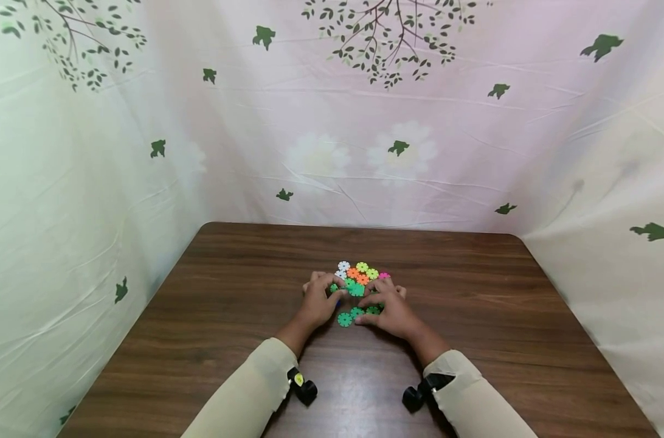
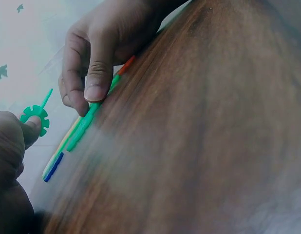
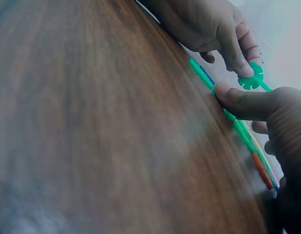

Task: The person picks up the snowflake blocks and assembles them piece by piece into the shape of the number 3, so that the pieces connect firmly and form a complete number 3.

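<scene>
My left hand [image 1: 319, 302] pinches a green notched plastic disc [image 2: 37, 117], raised above the table. A second thin green piece, seen edge-on, stands out from that disc. Across from it, my right hand [image 1: 388, 309] is low at a row of flat green discs [image 1: 345, 319]. Its thumb and fingertips close on one green disc [image 2: 94, 106] in that row, partly hidden under the fingers. Beyond both hands, more green discs [image 1: 356, 290] lie between them.
Orange discs [image 1: 353, 273], yellow discs [image 1: 362, 267], white discs [image 1: 343, 266] and a pink disc [image 1: 384, 275] lie farther back on the brown wooden table [image 1: 228, 304]. A blue disc [image 2: 53, 167] lies near the green ones. Printed cloth [image 1: 321, 121] hangs around the table.
</scene>
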Available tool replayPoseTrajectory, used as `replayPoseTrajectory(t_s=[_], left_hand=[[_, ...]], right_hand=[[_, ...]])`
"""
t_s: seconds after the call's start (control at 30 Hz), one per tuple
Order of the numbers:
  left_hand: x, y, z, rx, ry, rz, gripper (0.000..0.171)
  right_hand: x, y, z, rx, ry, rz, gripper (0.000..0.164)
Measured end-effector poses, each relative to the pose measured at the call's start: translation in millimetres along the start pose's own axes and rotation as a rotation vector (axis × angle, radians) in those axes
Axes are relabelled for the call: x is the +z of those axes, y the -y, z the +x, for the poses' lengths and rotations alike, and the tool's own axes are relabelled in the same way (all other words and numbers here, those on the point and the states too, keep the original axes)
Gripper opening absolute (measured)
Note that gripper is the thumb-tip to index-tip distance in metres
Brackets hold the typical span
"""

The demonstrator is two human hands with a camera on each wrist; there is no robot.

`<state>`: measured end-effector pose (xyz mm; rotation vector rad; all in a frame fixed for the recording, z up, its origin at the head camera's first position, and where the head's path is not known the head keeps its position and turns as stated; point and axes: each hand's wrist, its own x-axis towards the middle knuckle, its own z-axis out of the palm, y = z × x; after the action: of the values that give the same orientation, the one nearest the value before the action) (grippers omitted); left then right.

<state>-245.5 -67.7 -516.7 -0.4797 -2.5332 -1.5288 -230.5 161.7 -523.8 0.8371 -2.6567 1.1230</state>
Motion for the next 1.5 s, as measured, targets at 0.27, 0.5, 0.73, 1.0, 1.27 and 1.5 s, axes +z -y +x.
replayPoseTrajectory(t_s=[0.27, 0.5, 0.73, 1.0, 1.27, 1.5], left_hand=[[-1.1, -0.7, 0.0, -0.014, -0.002, -0.011, 0.005], [-1.9, -0.6, -0.8, -0.019, 0.0, -0.027, 0.004], [-1.8, -0.6, -0.6, -0.029, -0.005, -0.013, 0.003], [-1.5, -2.5, 0.3, -0.008, -0.032, -0.006, 0.004], [-0.7, -1.0, -0.2, 0.008, -0.039, 0.001, 0.004], [-0.8, 0.4, -2.2, 0.004, -0.033, -0.005, 0.005]], right_hand=[[-0.5, 2.2, 0.7, 0.04, 0.023, 0.018, 0.018], [-0.7, 3.3, -0.2, 0.065, 0.025, 0.02, 0.024], [0.2, 2.9, 0.0, 0.085, -0.011, 0.096, 0.029], [-1.6, 2.7, 0.0, 0.083, -0.039, 0.117, 0.022], [0.0, 0.4, -0.9, 0.04, -0.124, 0.107, 0.013], [2.8, -3.3, 0.9, 0.035, -0.196, 0.127, 0.011]])
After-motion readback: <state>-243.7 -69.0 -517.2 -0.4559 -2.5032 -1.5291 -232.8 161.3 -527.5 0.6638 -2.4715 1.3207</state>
